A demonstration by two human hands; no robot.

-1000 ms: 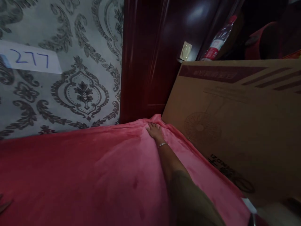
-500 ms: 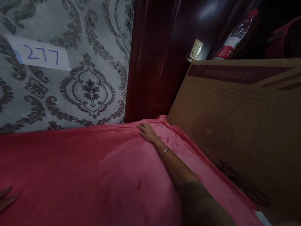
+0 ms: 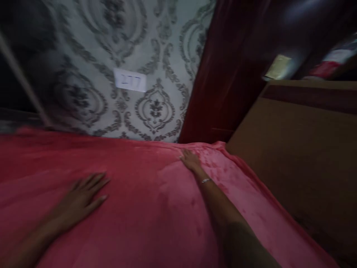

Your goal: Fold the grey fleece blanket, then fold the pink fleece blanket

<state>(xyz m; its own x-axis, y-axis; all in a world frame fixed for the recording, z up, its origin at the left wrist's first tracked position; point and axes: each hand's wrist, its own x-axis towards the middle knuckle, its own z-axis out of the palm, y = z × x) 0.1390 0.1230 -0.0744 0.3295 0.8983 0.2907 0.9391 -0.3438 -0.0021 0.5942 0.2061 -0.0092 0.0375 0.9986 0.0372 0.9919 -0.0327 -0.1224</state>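
A plush pink-red sheet (image 3: 134, 208) covers a broad flat surface that runs back to the wall. On its left part lies my left hand (image 3: 79, 201), palm down with the fingers stretched out and the thumb apart. Farther back, near the corner by the dark red panel, my right hand (image 3: 191, 160) rests flat on the sheet, a silver bracelet (image 3: 206, 180) round its wrist. Neither hand holds anything. Around my right hand the pile shows lighter and darker patches, and the cloth is bunched along the far and right edges.
A large cardboard box (image 3: 301, 160) stands along the right side. Behind are a patterned wallpapered wall (image 3: 167, 74) with a paper marked 277 (image 3: 130, 80) and a dark red wooden panel (image 3: 223, 74). A blurred bottle (image 3: 331, 63) is at the upper right.
The view has swung left, so my left hand and forearm now show more fully. My right hand stays flat near the far corner of the sheet.
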